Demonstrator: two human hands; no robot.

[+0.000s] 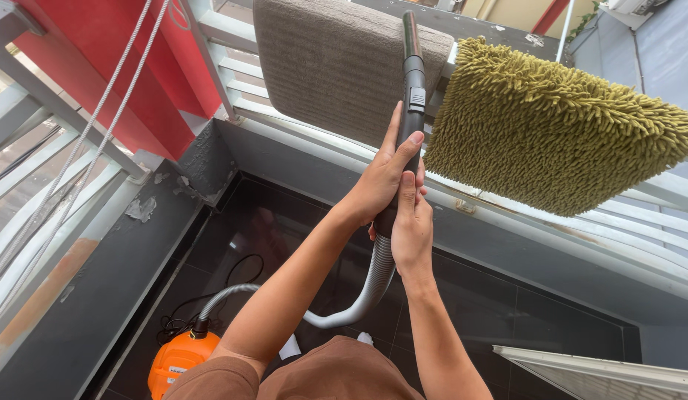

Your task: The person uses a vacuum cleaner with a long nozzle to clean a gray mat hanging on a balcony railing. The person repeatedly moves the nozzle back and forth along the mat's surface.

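Both my hands grip the black handle of a vacuum wand (413, 89) that points up between two mats hung over a white railing. My left hand (384, 174) wraps the handle higher up, thumb along its side. My right hand (412, 233) holds it just below, where the grey ribbed hose (366, 289) begins. The hose curves down and left to an orange vacuum cleaner (179, 359) on the dark tiled floor. The wand tip lies against a grey-brown flat mat (336, 63). A shaggy olive-green mat (555, 118) hangs to the right of the wand.
A white railing (522, 215) runs across the balcony wall. A red panel (110, 63) and two cords (92, 126) stand at the left. A black power cable (233, 274) loops on the floor. A white slatted frame (603, 370) lies at the lower right.
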